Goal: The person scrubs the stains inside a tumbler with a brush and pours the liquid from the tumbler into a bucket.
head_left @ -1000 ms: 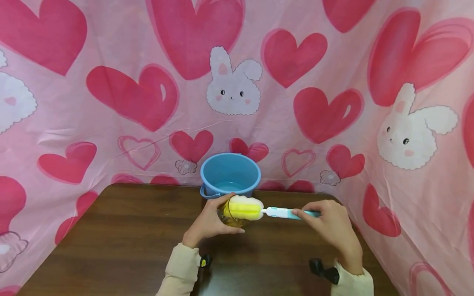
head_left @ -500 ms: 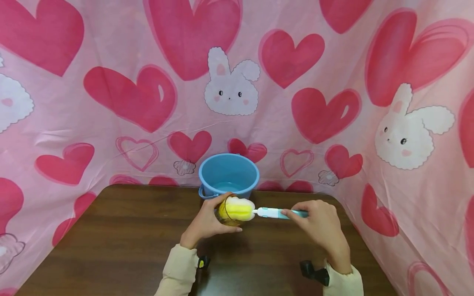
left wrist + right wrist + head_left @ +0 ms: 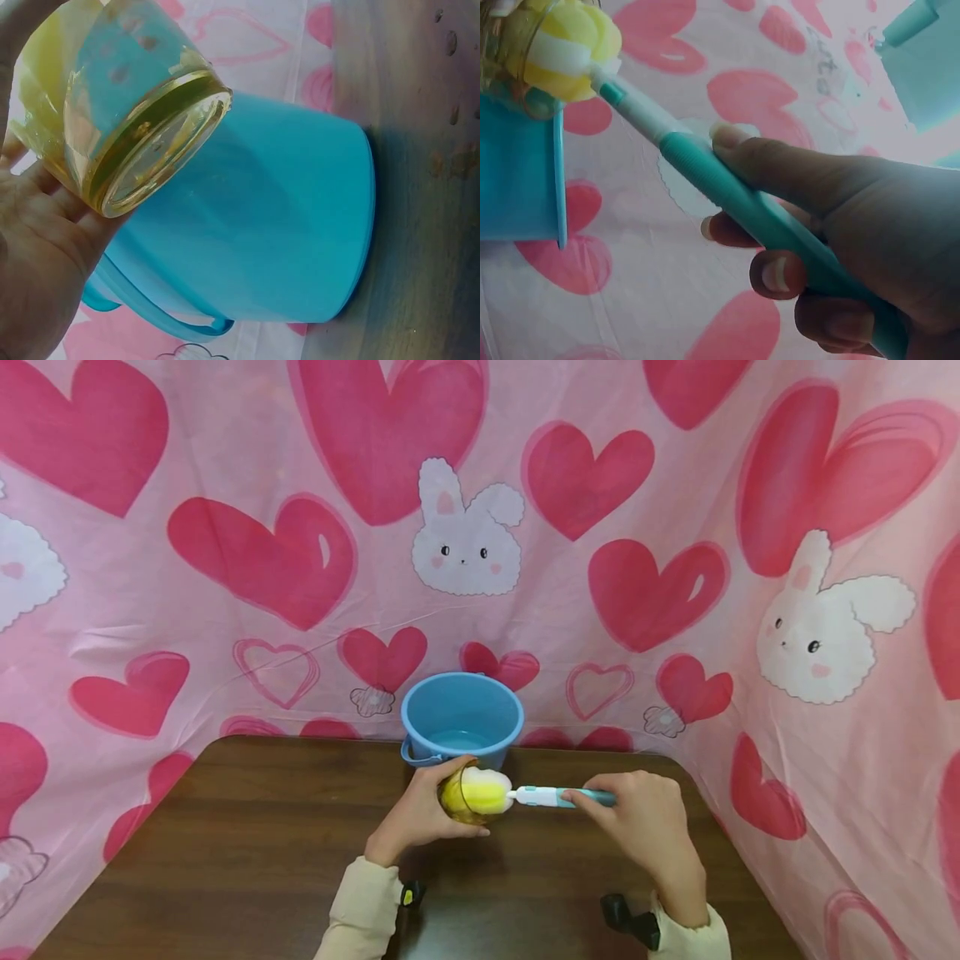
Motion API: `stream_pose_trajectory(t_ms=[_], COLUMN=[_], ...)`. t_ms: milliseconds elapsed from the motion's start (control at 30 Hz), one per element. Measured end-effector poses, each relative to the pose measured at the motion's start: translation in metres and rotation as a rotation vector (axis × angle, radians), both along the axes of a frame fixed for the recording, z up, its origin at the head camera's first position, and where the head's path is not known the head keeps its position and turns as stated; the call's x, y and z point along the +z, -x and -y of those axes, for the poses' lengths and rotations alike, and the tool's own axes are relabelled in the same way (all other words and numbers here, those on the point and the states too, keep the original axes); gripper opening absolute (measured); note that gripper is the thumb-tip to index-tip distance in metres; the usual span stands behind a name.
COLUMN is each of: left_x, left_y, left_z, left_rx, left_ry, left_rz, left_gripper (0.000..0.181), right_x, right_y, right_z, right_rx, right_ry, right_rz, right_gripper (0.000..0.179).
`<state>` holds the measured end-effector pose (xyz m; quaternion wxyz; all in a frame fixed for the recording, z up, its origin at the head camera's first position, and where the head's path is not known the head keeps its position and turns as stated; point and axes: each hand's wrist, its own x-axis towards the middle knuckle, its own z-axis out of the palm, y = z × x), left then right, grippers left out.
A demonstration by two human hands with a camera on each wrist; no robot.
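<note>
– Heart-print cloth [image 3: 570, 631] behind brown table [image 3: 262, 843], blue bucket [image 3: 285, 202] near back edge. Left fingers [image 3: 450, 767]?
– Wrapped round amber glass [image 3: 131, 94], tipped sideways in front of bucket.
– Right fingers [image 3: 832, 316]?
– Closed round teal handle [image 3: 712, 178] of sponge brush [image 3: 538, 796]; yellow-white head [image 3: 491, 789] partly inside glass.

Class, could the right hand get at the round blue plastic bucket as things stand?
Probably not to grasp it: the right hand grips the teal-and-white plastic brush handle, though nothing visible blocks its side of the bucket.
</note>
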<state>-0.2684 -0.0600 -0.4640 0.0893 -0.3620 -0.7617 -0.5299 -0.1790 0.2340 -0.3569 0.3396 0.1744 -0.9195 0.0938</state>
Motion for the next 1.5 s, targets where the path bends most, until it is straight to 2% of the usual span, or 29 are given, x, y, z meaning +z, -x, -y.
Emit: stream_pose_trajectory(t_ms=[167,367,600,700,867,967,1033,1133,1333,1500], left_x=[-0.001,-0.004,-0.004,-0.004,-0.003,-0.003,-0.004,-0.006,-0.006,-0.006], left_y=[0.001,0.004,0.003,0.003,0.004,0.004,0.004,0.004,0.004,0.003], left_z=[0.001,-0.001,-0.002,0.000,0.002,0.002,0.002,0.001,0.000,-0.002], left_rx=[-0.016,-0.045,-0.038,-0.021,0.003,-0.002,-0.011,-0.017,-0.007,-0.024], left_ry=[-0.007,-0.016,-0.009,-0.004,0.000,0.006,0.007,0.004,0.002,-0.012], left_rz=[-0.002,-0.034,-0.040,-0.062,-0.106,-0.108,-0.104,-0.101,-0.089,-0.055], left_gripper=[0.088,0.088,0.091,0.090,0.089,0.090,0.090,0.090,0.087,0.088], right_x=[0.003,0.007,0.007,0.007,0.007,0.008,0.008,0.008,0.006,0.006], right_y=[-0.003,-0.009,-0.009,-0.009,-0.013,-0.014,-0.015,-0.015,-0.014,-0.014], right_z=[-0.010,-0.026,-0.033,-0.029,-0.022,-0.020,-0.018,-0.016,-0.011,-0.015], right_rx=[0.022,0.016,-0.049,-0.071,-0.087,-0.082,-0.075,-0.048,0.031,0.031], right_ry=[0.034,0.084,0.094,0.075,0.065,0.052,0.040,0.021,-0.002,0.025], right_rz=[-0.061,-0.053,-0.053,-0.006,0.156,0.235,0.257,0.228,0.049,-0.031], right_gripper=[0.022,0.022,0.022,0.020,0.018,0.018,0.018,0.017,0.018,0.019])
